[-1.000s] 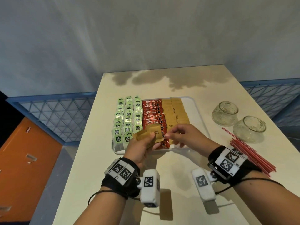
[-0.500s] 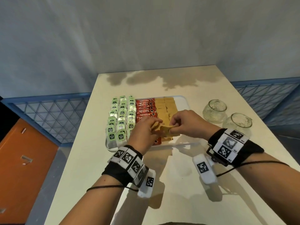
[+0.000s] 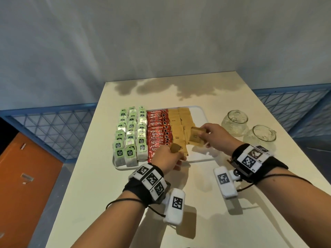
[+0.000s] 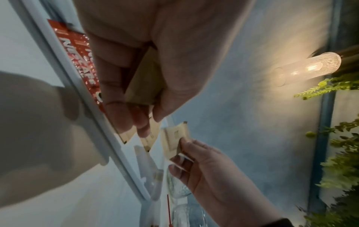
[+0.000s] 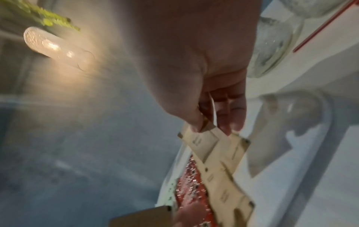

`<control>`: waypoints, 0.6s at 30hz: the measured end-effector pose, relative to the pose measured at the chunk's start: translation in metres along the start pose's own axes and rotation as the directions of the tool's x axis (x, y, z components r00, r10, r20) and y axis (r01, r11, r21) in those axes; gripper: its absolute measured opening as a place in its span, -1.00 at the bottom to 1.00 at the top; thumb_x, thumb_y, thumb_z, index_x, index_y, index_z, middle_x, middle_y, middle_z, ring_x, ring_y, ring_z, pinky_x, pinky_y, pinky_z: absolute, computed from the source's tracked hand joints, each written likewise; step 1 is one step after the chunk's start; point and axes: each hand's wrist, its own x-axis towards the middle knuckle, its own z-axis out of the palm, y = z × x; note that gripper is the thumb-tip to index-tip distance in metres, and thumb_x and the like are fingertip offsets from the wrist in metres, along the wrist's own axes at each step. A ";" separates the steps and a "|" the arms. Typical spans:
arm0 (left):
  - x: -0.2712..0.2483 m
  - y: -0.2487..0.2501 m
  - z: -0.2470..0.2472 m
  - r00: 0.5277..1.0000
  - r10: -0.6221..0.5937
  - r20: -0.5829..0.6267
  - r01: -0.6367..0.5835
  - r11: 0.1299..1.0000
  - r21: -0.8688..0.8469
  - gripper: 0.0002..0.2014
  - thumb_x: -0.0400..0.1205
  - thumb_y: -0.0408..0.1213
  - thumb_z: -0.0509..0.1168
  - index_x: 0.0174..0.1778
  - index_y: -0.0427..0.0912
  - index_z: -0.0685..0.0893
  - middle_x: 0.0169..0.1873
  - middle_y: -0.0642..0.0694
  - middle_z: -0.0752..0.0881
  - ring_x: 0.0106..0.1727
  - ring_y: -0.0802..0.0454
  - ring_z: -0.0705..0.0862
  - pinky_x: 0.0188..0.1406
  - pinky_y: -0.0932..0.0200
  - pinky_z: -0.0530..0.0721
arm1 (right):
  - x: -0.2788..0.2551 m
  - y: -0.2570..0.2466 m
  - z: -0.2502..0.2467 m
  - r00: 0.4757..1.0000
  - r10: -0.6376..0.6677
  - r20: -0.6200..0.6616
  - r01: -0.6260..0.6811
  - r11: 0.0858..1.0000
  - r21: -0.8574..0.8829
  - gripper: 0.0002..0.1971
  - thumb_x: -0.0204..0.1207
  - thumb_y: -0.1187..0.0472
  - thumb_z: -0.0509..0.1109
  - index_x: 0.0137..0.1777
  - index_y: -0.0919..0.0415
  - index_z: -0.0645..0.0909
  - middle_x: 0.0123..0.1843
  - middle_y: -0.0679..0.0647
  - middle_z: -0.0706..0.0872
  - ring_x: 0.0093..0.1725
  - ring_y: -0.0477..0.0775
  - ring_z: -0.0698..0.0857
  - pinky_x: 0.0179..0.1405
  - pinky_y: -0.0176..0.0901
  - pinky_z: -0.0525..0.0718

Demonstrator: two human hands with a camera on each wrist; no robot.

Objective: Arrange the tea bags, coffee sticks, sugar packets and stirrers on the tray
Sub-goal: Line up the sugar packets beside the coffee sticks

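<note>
While tea bags (image 3: 130, 133) and coffee sticks (image 3: 158, 129) lie ranked left of both grips, each hand, right (image 3: 213, 135) and left (image 3: 168, 158), pinches sugar packets (image 3: 196, 136); stirrers (image 5: 322, 26) remain off the tray (image 3: 202, 113).

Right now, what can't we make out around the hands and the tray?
- How many sugar packets the left hand holds: its fingers cover them in the head and left wrist views.
- The near end of the coffee sticks: hidden behind that hand in the head view.
- Print on the packet in the right hand: too small, and blurred in the right wrist view.
- Stirrers: only a cut-off sliver at the right wrist view's edge; count unknown.
</note>
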 end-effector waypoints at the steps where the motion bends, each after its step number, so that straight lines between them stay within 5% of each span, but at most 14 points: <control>1: 0.001 -0.001 0.001 0.999 -0.025 0.027 0.025 1.000 0.007 -0.95 0.69 -0.38 0.31 0.03 -0.23 0.64 -0.22 -0.13 0.81 -0.34 0.07 0.73 -0.32 0.13 0.78 | 0.003 0.008 0.001 0.999 0.040 0.024 -0.039 0.998 -0.058 -0.88 0.66 0.28 0.33 0.07 0.33 0.65 -0.13 0.19 0.74 -0.27 0.07 0.68 -0.29 -0.11 0.70; 5: 0.008 -0.001 0.004 0.990 -0.102 0.098 0.104 0.994 -0.021 -0.97 0.72 -0.38 0.26 0.01 -0.24 0.61 -0.23 -0.15 0.81 -0.40 0.13 0.77 -0.35 0.16 0.77 | 0.011 0.027 0.010 0.990 0.129 0.060 -0.121 0.985 -0.122 -0.85 0.62 0.20 0.41 0.03 0.30 0.67 -0.21 0.13 0.73 -0.31 0.05 0.67 -0.40 -0.18 0.62; 14: 0.017 -0.001 0.007 0.990 -0.111 0.084 0.110 0.994 0.013 -0.94 0.71 -0.36 0.28 -0.04 -0.21 0.64 -0.15 -0.24 0.84 -0.32 0.06 0.79 -0.39 0.18 0.75 | 0.030 0.034 0.025 0.988 0.151 0.006 -0.147 0.971 -0.190 -0.79 0.51 0.11 0.53 -0.02 0.12 0.56 -0.01 0.06 0.68 0.04 0.10 0.66 0.06 -0.05 0.62; 18: 0.017 -0.002 0.003 0.998 -0.056 0.035 0.052 0.994 0.098 -0.96 0.70 -0.34 0.30 0.01 -0.17 0.64 -0.14 -0.16 0.82 -0.30 0.07 0.74 -0.36 0.19 0.75 | 0.027 0.030 0.026 0.993 0.091 -0.071 -0.103 0.978 -0.183 -0.66 0.45 0.07 0.57 0.06 0.14 0.49 -0.03 0.01 0.61 -0.02 0.06 0.63 -0.12 -0.11 0.51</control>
